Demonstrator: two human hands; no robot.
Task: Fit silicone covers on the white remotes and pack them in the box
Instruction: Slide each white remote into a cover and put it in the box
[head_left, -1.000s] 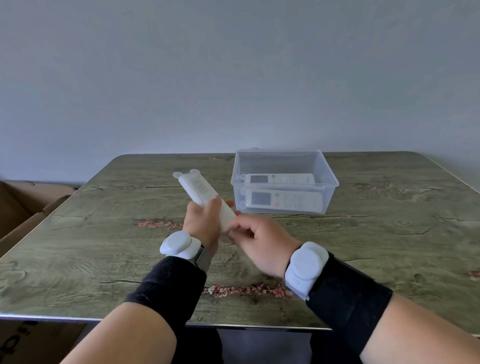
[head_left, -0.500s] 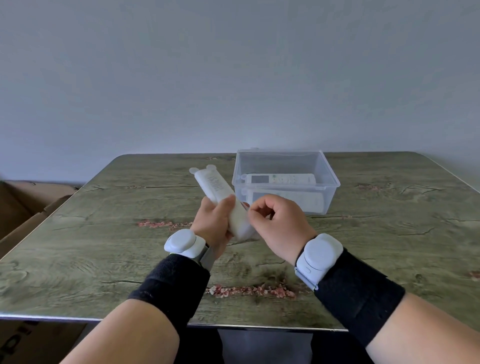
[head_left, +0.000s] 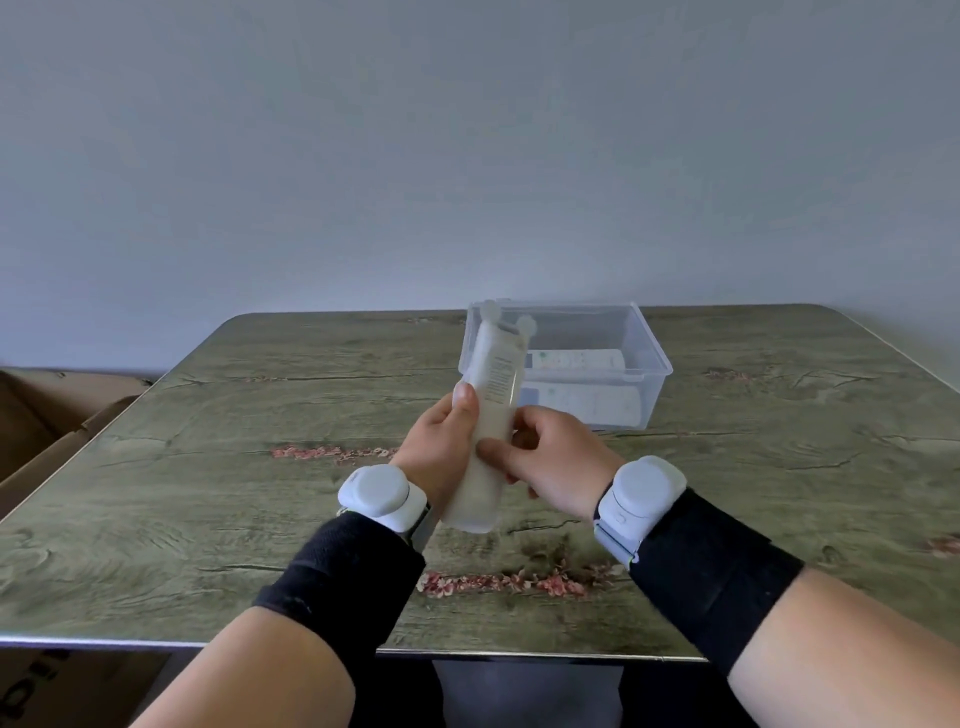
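Table (head_left: 208, 493): flat top with rounded corners and a grey-green wood-grain print broken by reddish flecks.

Sleeves (head_left: 348, 577): black, soft knit, one on each forearm.
Wrist units (head_left: 379, 491): white, smooth, rounded, one strapped at each wrist.

Left hand (head_left: 441, 457): curled round the remote's left side, thumb laid along its edge.
Right hand (head_left: 556, 467): thumb pressed across the remote's face, fingers bent at its right edge.

Remote (head_left: 493, 410): long, slim, white, held above the table between both hands, near end low and far end tilted up and away. Its cover (head_left: 491, 310) is frosted, matte silicone with two round ears at the far end. A block of small print faces the camera.

Box (head_left: 652, 343): clear rigid plastic, rectangular, lidless, on the table beyond the hands. Two white remotes (head_left: 587, 402) lie flat inside, side by side.

Carton (head_left: 47, 415): brown cardboard, open, at the left below the table edge.

Wall (head_left: 467, 156): plain, pale grey.
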